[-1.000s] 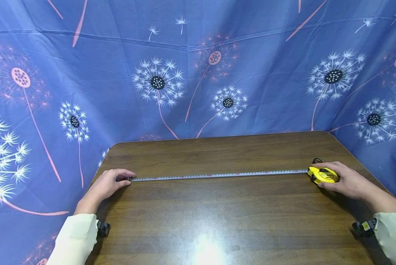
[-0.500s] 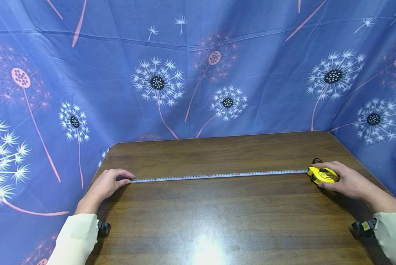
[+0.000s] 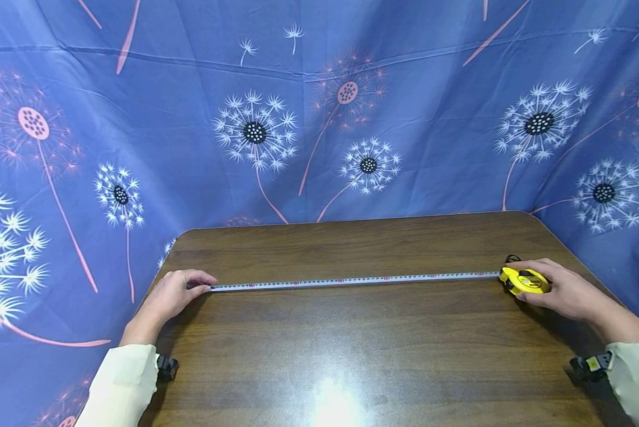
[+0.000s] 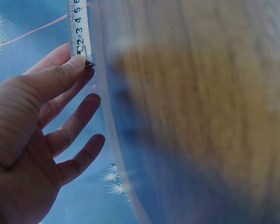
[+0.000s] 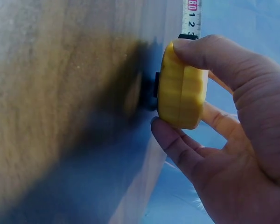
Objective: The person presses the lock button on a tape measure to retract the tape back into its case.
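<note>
A yellow tape measure case [image 3: 530,281] sits in my right hand [image 3: 567,293], gripped between thumb and fingers at the right of the table. Its white metal blade [image 3: 351,281] runs out straight across the table to the left. My left hand [image 3: 172,296] pinches the blade's hooked end between thumb and forefinger; the other fingers are spread below in the left wrist view. There the blade's first numbers [image 4: 79,28] show above the thumb. In the right wrist view, the blade [image 5: 192,21] reads just past 60 where it leaves the case, whose narrow side faces the camera.
Brown wood-grain table [image 3: 319,338] with rounded far corners lies under both hands. A blue cloth with dandelion print [image 3: 319,118] hangs behind and along both sides. A black wrist strap [image 3: 511,259] loops out beyond the case. Small black cameras [image 3: 167,367] are worn at both wrists.
My left thumb and fingers have closed on the blade's end, whose hook showed between them before. The case in my right hand has shifted slightly right, with the blade's markings shifting right too.
</note>
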`<state>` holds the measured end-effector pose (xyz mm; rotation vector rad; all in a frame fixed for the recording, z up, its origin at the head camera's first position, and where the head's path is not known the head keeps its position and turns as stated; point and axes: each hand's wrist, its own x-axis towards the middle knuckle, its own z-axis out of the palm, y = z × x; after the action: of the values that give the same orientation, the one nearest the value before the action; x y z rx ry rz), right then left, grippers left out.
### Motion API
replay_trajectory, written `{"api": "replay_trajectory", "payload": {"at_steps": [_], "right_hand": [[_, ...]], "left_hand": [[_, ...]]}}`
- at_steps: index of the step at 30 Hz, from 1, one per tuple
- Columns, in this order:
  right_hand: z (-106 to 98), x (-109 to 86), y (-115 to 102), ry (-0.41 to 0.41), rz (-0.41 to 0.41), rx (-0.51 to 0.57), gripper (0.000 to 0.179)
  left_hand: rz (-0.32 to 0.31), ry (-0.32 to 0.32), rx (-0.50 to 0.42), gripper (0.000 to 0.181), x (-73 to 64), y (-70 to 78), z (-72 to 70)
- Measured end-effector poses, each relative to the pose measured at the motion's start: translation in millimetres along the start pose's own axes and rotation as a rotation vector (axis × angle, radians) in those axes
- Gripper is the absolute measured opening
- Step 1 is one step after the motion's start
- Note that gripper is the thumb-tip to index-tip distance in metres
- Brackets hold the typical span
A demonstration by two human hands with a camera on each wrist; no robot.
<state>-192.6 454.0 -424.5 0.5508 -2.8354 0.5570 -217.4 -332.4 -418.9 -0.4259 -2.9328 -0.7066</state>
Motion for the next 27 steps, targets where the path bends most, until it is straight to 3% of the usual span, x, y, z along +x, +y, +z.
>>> {"api": "replay_trajectory", "payload": {"at_steps": [7, 16, 27], "right_hand": [[-6.1, 3.0, 0.2, 0.060, -0.052, 0.017, 0.064], [-21.3, 7.3, -2.8, 0.000, 0.015, -0.008, 0.062], [-35.2, 9.3, -3.8, -0.008, 0.022, 0.006, 0.064]], "left_hand": [[0.003, 0.033, -0.002, 0.019, 0.1, 4.3, -6.4], [0.041, 0.106, 0.017, 0.014, 2.5, 10.3, -11.6], [0.057, 0.154, -0.034, 0.012, 6.2, 15.3, -15.5]]}}
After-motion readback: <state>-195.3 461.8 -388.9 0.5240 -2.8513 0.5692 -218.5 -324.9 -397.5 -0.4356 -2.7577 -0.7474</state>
